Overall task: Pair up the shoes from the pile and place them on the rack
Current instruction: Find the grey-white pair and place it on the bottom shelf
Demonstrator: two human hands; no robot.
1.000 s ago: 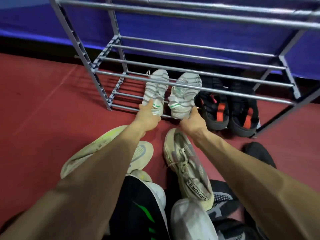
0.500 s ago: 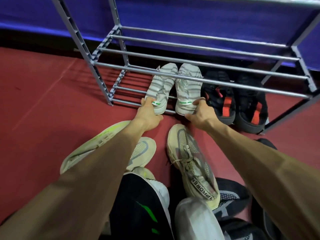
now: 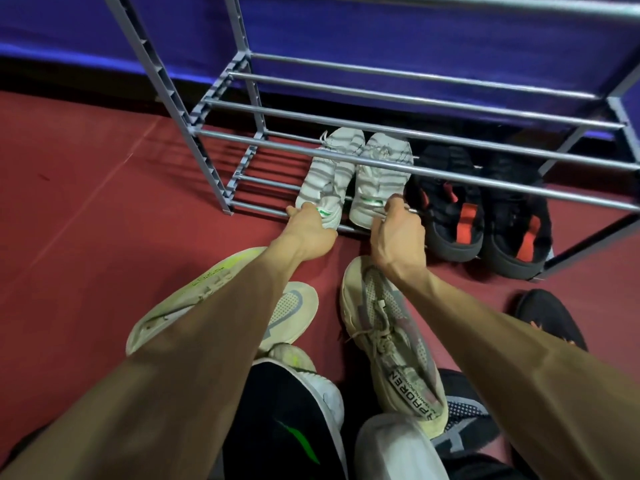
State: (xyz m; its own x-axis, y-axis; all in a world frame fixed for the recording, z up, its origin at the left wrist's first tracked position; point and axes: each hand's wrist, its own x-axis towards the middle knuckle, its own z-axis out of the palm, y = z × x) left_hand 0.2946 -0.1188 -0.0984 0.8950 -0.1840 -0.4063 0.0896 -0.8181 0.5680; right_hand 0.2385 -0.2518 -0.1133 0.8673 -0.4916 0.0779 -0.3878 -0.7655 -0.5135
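While unpaired shoes (image 3: 391, 344) lie heaped on the red floor (image 3: 86, 209) nearest the camera, both hands have pushed farther in over the last second. The left hand (image 3: 306, 225) cups the left striped shoe's (image 3: 329, 174) heel; the right hand (image 3: 396, 233) pinches the right striped shoe (image 3: 375, 181). Both now sit deeper on the rack's (image 3: 346, 161) bottom shelf beside the black pair (image 3: 485, 209), so this pair looks nearly placed.

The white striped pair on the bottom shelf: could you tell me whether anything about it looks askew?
Slightly. The left white shoe is angled, its toe leaning toward the right white shoe, and both heels overhang the rack front bar. The black-and-red pair overhangs too.
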